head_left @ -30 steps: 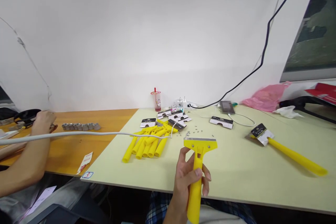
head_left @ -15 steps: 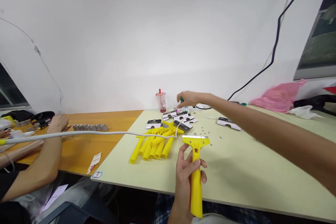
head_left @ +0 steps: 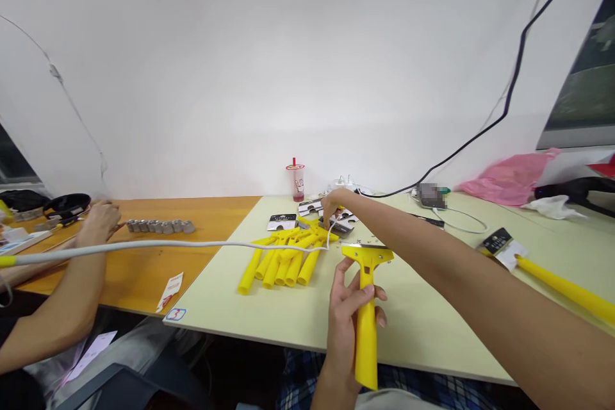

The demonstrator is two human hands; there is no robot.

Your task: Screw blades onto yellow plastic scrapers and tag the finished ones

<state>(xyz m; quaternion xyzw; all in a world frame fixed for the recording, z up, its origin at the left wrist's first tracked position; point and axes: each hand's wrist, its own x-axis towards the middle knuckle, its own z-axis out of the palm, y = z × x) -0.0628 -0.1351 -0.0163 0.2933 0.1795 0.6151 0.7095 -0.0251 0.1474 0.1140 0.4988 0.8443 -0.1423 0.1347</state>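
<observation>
My left hand (head_left: 350, 307) is closed around the handle of a yellow scraper (head_left: 366, 333), held upright near the table's front edge with its metal-edged head up. My right hand (head_left: 332, 204) reaches across to the black-and-white cards (head_left: 282, 222) at the back. Its fingers point down, close together, at a dark card (head_left: 342, 228); whatever lies between them is hidden. Left of my hands, several yellow scrapers (head_left: 288, 262) lie in a pile, with their heads toward the cards. Small metal screws (head_left: 379, 239) are scattered behind the held scraper.
A white cable (head_left: 192, 243) crosses in front of the pile. A cup with a red straw (head_left: 298, 182) stands by the wall. At right lie another yellow handle (head_left: 567, 285) and a card (head_left: 504, 248). A co-worker's arm (head_left: 86, 269) rests over the orange table (head_left: 221, 218) with metal pieces (head_left: 161, 226).
My right hand has come down onto the cards; the green thing in it before no longer shows. My left hand still holds the scraper, slightly farther right in view.
</observation>
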